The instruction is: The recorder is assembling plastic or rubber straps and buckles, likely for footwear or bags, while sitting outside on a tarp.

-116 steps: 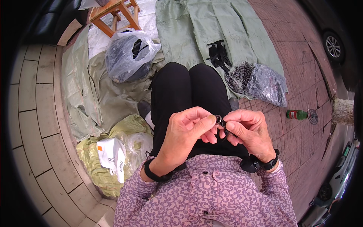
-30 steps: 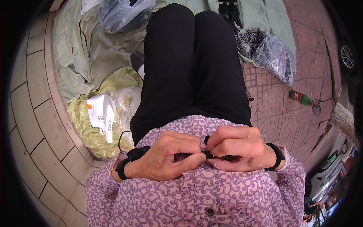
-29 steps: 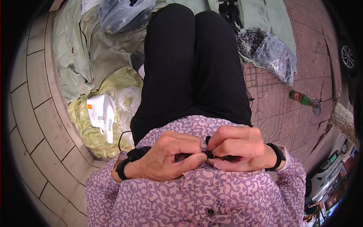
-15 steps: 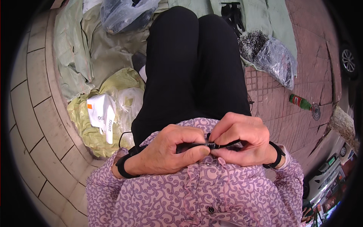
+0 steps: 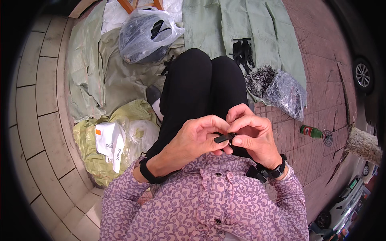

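Pinching a short black strap (image 5: 222, 139) between thumb and fingers, the left hand (image 5: 197, 134) is gripping one end, while the right hand (image 5: 255, 130) is holding the bulkier dark end, possibly a small buckle, between thumb and forefinger. The strap is sitting between the two sets of fingertips, over the lap (image 5: 225, 96), probably because so small a piece is needing support from both sides. Beyond the grip and to its right, a bunch of more straps (image 5: 243, 54) and a heap of small dark pieces (image 5: 260, 80) are lying on the green sheet (image 5: 201, 28), seemingly handy; a clear bag (image 5: 286, 96) is lying against the heap. Fingers are hiding part of the strap, so how its ends are joining is hard to make out. Beyond the grip to the left, a cloudy bag (image 5: 140, 34) is blurring its dark contents, and past it a wooden stool (image 5: 126, 5) is running out of view.
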{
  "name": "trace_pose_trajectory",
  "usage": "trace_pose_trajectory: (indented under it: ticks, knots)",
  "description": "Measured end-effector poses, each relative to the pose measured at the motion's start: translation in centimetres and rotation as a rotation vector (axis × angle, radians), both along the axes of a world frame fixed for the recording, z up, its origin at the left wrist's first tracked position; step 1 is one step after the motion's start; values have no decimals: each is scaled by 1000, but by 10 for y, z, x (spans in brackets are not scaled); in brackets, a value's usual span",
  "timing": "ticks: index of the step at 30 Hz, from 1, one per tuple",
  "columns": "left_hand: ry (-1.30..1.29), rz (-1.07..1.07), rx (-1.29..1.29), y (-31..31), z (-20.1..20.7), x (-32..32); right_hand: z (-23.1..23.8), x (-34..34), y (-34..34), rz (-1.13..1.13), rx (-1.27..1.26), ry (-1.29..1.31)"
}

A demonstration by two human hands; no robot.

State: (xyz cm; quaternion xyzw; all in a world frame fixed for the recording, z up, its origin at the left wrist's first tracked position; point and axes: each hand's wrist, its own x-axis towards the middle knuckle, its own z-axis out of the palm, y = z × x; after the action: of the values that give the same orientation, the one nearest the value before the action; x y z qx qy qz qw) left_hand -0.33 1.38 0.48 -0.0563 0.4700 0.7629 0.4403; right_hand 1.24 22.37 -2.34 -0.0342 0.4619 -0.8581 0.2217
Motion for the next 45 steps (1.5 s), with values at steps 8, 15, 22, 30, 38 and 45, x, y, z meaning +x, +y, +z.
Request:
trace_pose_trajectory:
  ticks: [8,15,22,30,38,45]
  knots:
    - [51,108,-27,15,-2,-6,-3,-5,-8,-265,128,76]
    - [197,301,-127,29,-10,-1,8,7,-10,-394,520,373]
    - [491,280,-362,33,-2,-2,8,12,-10,-456,573,487]
    - [483,315,-353,38,4,-2,9,19,-10,-434,356,304]
    - [465,295,-357,36,17,-9,6,21,-5,-371,197,189]
    - [628,283,-396,44,27,-12,9,19,-6,-386,144,267]
